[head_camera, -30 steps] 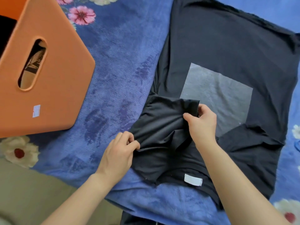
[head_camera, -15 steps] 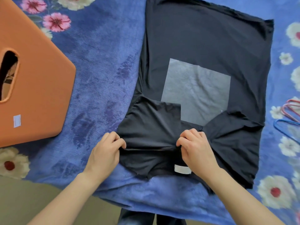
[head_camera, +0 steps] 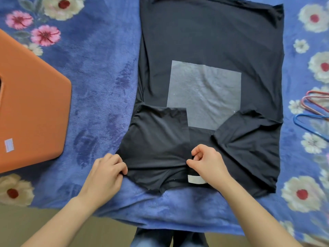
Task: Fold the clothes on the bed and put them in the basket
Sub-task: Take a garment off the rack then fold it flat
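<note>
A black T-shirt (head_camera: pixel 210 38) lies flat on the blue flowered blanket, collar end nearest me, with a grey square patch (head_camera: pixel 204 93) on it and a white label (head_camera: pixel 196 179) at the neck. Both sleeves are folded inward over the body. My left hand (head_camera: pixel 105 172) pinches the outer edge of the left folded sleeve (head_camera: pixel 156 138). My right hand (head_camera: pixel 208 162) pinches that sleeve's inner corner just above the label. The orange basket (head_camera: pixel 33 111) stands at the left edge, apart from the shirt.
Red and blue wire hangers (head_camera: pixel 315 107) lie on the blanket (head_camera: pixel 99 86) at the right edge. The blanket's near edge ends just below the shirt, with my legs and a tan floor under it.
The folded left sleeve has been pulled down and smoothed flat. My right hand moved from the sleeve's top edge down to near the label. The view shifted right, so less of the basket shows.
</note>
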`<state>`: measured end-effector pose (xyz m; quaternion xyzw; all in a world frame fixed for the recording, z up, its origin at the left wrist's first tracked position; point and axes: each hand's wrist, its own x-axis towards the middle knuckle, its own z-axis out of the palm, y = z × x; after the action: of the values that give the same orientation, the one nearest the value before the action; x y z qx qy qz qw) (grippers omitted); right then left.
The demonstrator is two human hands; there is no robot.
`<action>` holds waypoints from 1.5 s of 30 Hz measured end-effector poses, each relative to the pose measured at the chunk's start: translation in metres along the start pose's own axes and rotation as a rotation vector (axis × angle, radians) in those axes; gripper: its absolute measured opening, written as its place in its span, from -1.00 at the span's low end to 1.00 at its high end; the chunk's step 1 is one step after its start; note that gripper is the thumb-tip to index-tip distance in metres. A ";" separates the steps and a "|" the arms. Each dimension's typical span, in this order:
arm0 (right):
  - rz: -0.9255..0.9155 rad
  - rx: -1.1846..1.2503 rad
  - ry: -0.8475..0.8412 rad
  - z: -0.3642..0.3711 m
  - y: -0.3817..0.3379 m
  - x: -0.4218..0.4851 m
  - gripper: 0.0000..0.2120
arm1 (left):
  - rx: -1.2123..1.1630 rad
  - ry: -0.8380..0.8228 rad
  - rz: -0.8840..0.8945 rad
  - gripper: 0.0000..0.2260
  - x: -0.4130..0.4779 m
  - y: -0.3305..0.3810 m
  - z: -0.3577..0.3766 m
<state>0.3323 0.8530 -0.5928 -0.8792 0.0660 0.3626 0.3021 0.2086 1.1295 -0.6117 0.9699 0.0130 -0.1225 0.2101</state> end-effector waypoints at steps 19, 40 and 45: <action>-0.468 -0.701 0.229 -0.073 0.143 -0.017 -0.24 | 0.415 -0.150 0.390 -0.39 0.026 0.062 0.025; 0.112 -0.397 -0.817 -0.126 0.125 -0.082 -0.85 | -0.103 -1.390 -0.178 -0.78 0.006 0.144 -0.028; 0.197 -0.262 -0.591 -0.166 0.093 -0.041 -0.89 | -0.105 -1.191 -0.294 -0.81 0.080 0.136 -0.053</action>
<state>0.3707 0.6775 -0.5173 -0.7568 0.0129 0.6346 0.1561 0.3084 1.0251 -0.5297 0.7114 0.0331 -0.6700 0.2096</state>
